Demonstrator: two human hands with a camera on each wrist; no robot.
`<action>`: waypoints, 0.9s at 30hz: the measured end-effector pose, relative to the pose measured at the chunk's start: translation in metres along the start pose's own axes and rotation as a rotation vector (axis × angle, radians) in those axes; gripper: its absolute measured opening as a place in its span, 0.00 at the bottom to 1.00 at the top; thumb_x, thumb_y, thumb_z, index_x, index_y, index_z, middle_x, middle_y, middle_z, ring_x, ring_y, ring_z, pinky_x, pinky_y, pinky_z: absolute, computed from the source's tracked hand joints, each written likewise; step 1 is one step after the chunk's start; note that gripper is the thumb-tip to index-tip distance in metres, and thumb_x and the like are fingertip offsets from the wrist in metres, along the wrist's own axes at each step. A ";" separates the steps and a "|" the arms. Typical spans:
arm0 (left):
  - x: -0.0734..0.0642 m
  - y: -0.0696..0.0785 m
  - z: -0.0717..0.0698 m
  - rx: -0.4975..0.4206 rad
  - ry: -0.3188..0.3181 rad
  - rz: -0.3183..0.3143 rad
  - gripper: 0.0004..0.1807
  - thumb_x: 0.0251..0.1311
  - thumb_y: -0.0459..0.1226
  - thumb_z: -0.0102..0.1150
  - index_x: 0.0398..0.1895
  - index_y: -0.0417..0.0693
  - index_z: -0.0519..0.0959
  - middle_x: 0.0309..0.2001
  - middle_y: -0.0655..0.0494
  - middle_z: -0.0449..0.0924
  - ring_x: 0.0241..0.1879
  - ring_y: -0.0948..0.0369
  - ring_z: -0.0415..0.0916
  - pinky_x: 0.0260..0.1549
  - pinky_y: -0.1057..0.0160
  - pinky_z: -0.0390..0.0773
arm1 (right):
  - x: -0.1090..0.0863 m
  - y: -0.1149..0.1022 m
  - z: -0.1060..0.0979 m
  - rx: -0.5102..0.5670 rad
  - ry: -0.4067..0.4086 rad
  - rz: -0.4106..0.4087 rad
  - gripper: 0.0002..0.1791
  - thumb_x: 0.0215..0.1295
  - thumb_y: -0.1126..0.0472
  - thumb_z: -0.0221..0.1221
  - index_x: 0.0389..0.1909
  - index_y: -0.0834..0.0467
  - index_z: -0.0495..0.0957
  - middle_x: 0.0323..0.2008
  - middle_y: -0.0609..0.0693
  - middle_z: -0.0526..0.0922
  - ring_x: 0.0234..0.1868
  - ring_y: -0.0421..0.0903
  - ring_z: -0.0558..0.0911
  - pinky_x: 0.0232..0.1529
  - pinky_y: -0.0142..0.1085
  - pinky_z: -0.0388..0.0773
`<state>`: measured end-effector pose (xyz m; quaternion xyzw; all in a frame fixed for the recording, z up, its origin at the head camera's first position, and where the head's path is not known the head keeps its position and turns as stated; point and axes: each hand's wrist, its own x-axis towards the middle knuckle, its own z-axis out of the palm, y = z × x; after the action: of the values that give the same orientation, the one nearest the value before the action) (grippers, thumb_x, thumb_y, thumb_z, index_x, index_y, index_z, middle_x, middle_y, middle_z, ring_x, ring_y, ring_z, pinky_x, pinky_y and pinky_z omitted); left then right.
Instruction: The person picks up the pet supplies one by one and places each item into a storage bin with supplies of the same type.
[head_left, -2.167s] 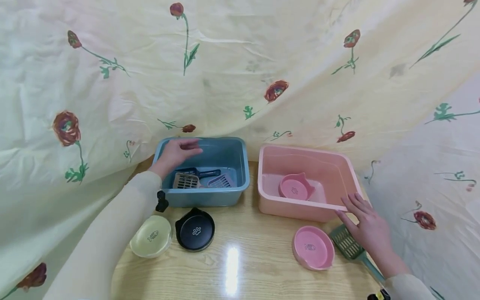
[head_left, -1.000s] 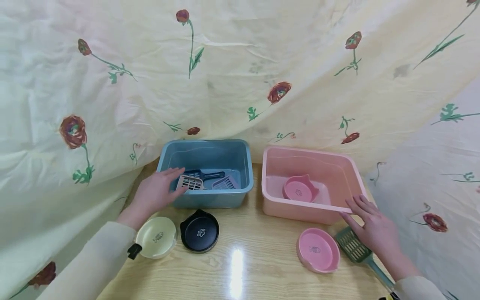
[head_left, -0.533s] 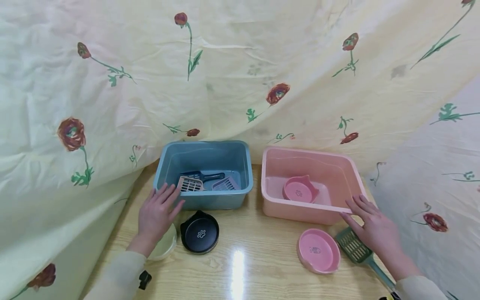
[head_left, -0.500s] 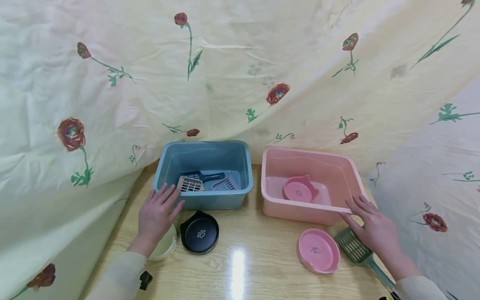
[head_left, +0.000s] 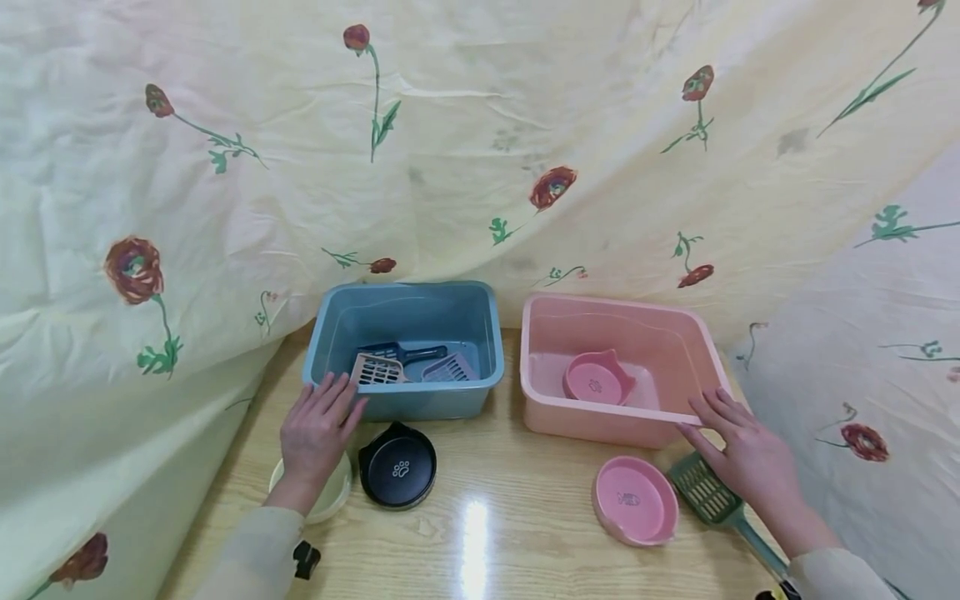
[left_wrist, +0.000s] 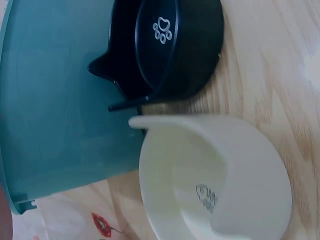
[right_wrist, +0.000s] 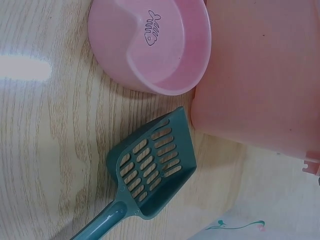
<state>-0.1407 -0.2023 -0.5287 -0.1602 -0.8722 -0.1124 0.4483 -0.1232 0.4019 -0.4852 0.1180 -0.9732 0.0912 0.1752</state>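
Observation:
My left hand point(head_left: 317, 429) rests with straight fingers on the front left corner of the blue litter tray point(head_left: 427, 403). Inside that tray lie a dark blue litter scoop point(head_left: 423, 354), a beige scoop point(head_left: 378, 370) and a lilac scoop point(head_left: 448, 369). My right hand point(head_left: 742, 454) touches the front right corner of the pink litter tray point(head_left: 600, 422), its fingers over the rim. A pink cat-eared bowl point(head_left: 596, 379) sits in the pink tray. Below my left hand is a cream bowl point(left_wrist: 255, 170), partly hidden in the head view. Beneath my right hand lies a green scoop point(right_wrist: 155, 165).
On the wooden table point(head_left: 540, 533), a black cat-eared bowl point(head_left: 397, 467) stands in front of the blue tray. Another pink bowl point(head_left: 635, 502), with a fishbone print, stands before the pink tray. Flowered cloth point(head_left: 450, 125) hangs behind and at both sides.
My left hand has come out from over the blue tray, down and toward me, onto its front left corner. My right hand has stayed on the pink tray's corner.

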 end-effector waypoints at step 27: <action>-0.004 0.018 0.015 0.010 0.042 -0.211 0.21 0.71 0.50 0.68 0.52 0.41 0.90 0.51 0.43 0.89 0.56 0.43 0.87 0.61 0.37 0.80 | 0.003 0.001 -0.002 -0.014 -0.046 0.015 0.36 0.70 0.40 0.68 0.70 0.58 0.80 0.67 0.66 0.79 0.73 0.63 0.74 0.53 0.69 0.80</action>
<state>-0.1428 -0.1818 -0.5399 -0.0630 -0.8752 -0.1580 0.4529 -0.1258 0.4030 -0.4827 0.1113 -0.9784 0.0831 0.1530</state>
